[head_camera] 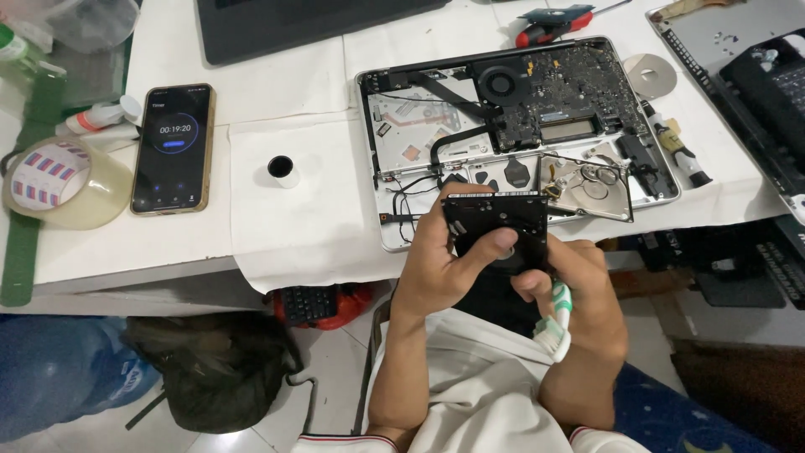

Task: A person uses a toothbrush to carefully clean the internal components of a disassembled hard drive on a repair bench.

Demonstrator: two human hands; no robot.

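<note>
Holding a small black circuit board [495, 228] up with the left hand [440, 268], fingers curled round its left edge and thumb pressing flat on its front. Gripping a white and green toothbrush [560, 323] in the right hand [587, 310], fingers closed tight around the handle, bristle end pointing down toward the white shirt [470, 386]. Keeping both hands close together, touching the board from each side, just in front of the open laptop [520, 134] and a bit lower than the table edge. Lying open and upside down on the white table [285, 210], the laptop, showing a round black fan [501, 84], a dark main board [570, 88] and thin black wires [411, 193]. Sitting just left of the laptop, a little white cap with a black hole [283, 170]. Resting farther left of the laptop, a phone [173, 148] with a lit timer screen, and past that a roll of clear tape [59, 184]. Lying behind the laptop, a red and black screwdriver [545, 29]. Shining just right of the laptop, a silver disc [650, 74], with a black brush tool [679, 151] beside it. Slumping on the floor below the table, left of the hands, a dark bag [218, 369].
</note>
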